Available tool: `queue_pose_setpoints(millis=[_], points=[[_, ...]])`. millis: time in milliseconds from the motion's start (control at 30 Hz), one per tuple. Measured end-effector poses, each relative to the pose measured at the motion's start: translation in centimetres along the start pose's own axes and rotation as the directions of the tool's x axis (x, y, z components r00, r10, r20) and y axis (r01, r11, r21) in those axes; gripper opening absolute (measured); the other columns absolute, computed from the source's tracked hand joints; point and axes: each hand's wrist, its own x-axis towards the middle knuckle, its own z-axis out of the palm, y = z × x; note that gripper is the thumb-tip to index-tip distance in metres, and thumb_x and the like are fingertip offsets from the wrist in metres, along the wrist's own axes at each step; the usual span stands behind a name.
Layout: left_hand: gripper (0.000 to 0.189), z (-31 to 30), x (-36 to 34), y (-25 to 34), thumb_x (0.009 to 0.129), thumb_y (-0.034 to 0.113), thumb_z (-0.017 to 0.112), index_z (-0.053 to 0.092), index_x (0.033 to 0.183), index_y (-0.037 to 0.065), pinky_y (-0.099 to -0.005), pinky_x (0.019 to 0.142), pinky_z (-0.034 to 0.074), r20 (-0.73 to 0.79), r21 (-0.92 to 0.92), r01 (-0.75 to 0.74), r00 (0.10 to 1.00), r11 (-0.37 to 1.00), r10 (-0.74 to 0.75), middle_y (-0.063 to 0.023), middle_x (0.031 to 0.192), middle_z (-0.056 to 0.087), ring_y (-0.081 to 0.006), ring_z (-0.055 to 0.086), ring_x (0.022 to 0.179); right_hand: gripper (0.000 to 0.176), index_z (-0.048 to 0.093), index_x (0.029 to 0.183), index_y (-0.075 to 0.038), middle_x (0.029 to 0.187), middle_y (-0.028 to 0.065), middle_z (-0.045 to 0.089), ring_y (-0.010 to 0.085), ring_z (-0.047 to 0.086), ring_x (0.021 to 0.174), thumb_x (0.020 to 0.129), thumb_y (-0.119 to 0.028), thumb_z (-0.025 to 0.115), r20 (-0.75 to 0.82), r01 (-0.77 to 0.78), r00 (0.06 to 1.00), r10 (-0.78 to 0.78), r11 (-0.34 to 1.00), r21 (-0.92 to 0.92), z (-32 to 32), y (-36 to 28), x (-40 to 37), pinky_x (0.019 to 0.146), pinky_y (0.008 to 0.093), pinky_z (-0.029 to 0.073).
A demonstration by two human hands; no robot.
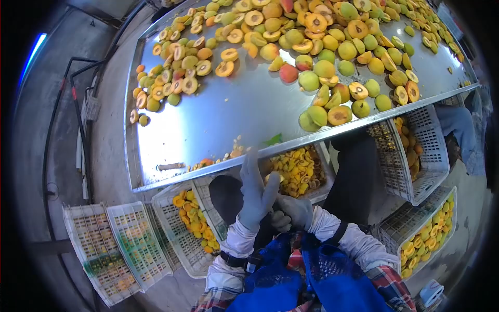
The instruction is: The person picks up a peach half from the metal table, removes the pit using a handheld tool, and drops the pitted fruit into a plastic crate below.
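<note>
My left hand (252, 191), in a grey glove, is raised before the table's near edge. Its fingers are stretched upward and the thumb stands apart, with nothing held. Close beside its wrist, my gloved right hand (293, 210) has its fingers curled in; whether they grip anything is hidden. Just beyond both hands, a crate (328, 179) between my knees holds yellow fruit pieces (297, 169). On the metal table (218, 119) lie many peach-like fruits (309, 80), whole and halved, some halves with pits. A green leaf (273, 139) and small scraps lie near the front edge.
A short brown stick-like piece (171, 166) lies at the table's left front corner. Plastic crates of fruit stand left (179, 255) and right (436, 156), with another lower right (397, 234). Two slatted crates (99, 249) lean at far left. Another person's leg (457, 127) shows at right.
</note>
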Motion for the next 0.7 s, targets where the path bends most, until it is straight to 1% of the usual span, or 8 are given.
queue_pose_setpoints(millis=[167,367,467,533,567,633,667,700], points=[[0.050,1.5,10.4,0.1,0.089,0.018,0.064,0.049,0.135,0.007,-0.0456,0.104,0.040,0.114,0.326,-0.073,0.993,0.942,0.038,-0.0201,0.135,0.050,-0.0372,0.048,0.126,0.048,0.046,0.077,-0.018,0.056,-0.0070,0.031,0.0071,0.028,0.041,0.096,-0.062,0.043,-0.222,0.062,0.975,-0.020,0.981,0.184,-4.2,-1.3,-0.1,0.039,0.0234,0.024],[0.053,10.2,26.4,-4.8,0.082,0.024,0.069,0.054,0.132,0.014,-0.0478,0.094,0.046,0.285,0.705,-0.508,0.842,0.495,0.458,-0.0135,0.128,0.057,-0.0365,0.053,0.117,0.047,0.049,0.078,-0.016,0.055,-0.0062,0.035,0.0077,0.030,0.041,0.096,-0.060,0.046,-0.412,0.221,0.849,-0.330,0.931,-0.289,-3.7,-2.7,-2.7,0.038,0.0239,0.026],[0.057,11.2,28.0,-4.8,0.080,0.028,0.071,0.053,0.133,0.013,-0.0492,0.089,0.047,0.343,0.698,-0.421,0.907,0.579,0.245,-0.0134,0.125,0.058,-0.0363,0.053,0.113,0.045,0.051,0.080,-0.015,0.055,-0.0053,0.038,0.0080,0.031,0.041,0.097,-0.056,0.048,-0.474,0.217,0.826,-0.305,0.948,-0.231,-2.6,-3.5,-4.4,0.038,0.0249,0.028],[0.060,11.2,25.9,-5.9,0.081,0.031,0.072,0.051,0.133,0.011,-0.0451,0.084,0.049,0.278,0.675,-0.353,0.935,0.647,0.220,-0.0121,0.121,0.059,-0.0319,0.056,0.108,0.043,0.055,0.087,-0.012,0.060,-0.0042,0.043,0.0084,0.036,0.043,0.098,-0.053,0.048,-0.363,0.435,0.633,-0.684,0.702,-0.564,-2.9,-3.0,-4.2,0.038,0.0252,0.031],[0.061,10.8,24.3,-6.4,0.081,0.033,0.073,0.050,0.133,0.010,-0.0430,0.081,0.050,0.240,0.665,-0.313,0.949,0.678,0.203,-0.0114,0.119,0.059,-0.0296,0.058,0.106,0.042,0.057,0.092,-0.011,0.062,-0.0036,0.046,0.0085,0.038,0.045,0.099,-0.052,0.048,-0.359,0.411,0.630,-0.688,0.688,-0.598,-2.8,-3.0,-4.3,0.039,0.0253,0.033],[0.057,8.0,20.9,-4.5,0.087,0.035,0.069,0.049,0.133,0.008,-0.0369,0.078,0.051,0.200,0.034,0.129,0.971,0.991,-0.133,-0.0090,0.116,0.060,-0.0245,0.059,0.102,0.041,0.060,0.103,-0.009,0.069,-0.0026,0.051,0.0087,0.044,0.049,0.100,-0.048,0.049,-0.443,0.258,0.718,-0.536,0.797,-0.546,-2.8,-3.8,-4.7,0.041,0.0254,0.037],[0.055,6.5,19.3,-3.8,0.090,0.037,0.066,0.049,0.133,0.007,-0.0338,0.076,0.051,0.271,-0.309,0.357,0.921,0.882,-0.278,-0.0078,0.114,0.060,-0.0219,0.059,0.100,0.041,0.061,0.109,-0.008,0.072,-0.0021,0.054,0.0088,0.047,0.051,0.100,-0.046,0.049,-0.514,0.110,0.781,-0.356,0.887,-0.448,-2.6,-4.4,-4.9,0.042,0.0254,0.039],[0.051,5.4,17.9,-4.9,0.093,0.034,0.064,0.048,0.132,0.006,-0.0321,0.076,0.051,0.244,-0.280,0.210,0.959,0.937,-0.142,-0.0074,0.112,0.060,-0.0202,0.060,0.098,0.040,0.061,0.111,-0.008,0.073,-0.0022,0.054,0.0086,0.048,0.053,0.100,-0.045,0.050,-0.479,0.177,0.774,-0.414,0.868,-0.465,-2.0,-4.7,-5.0,0.043,0.0253,0.040]])
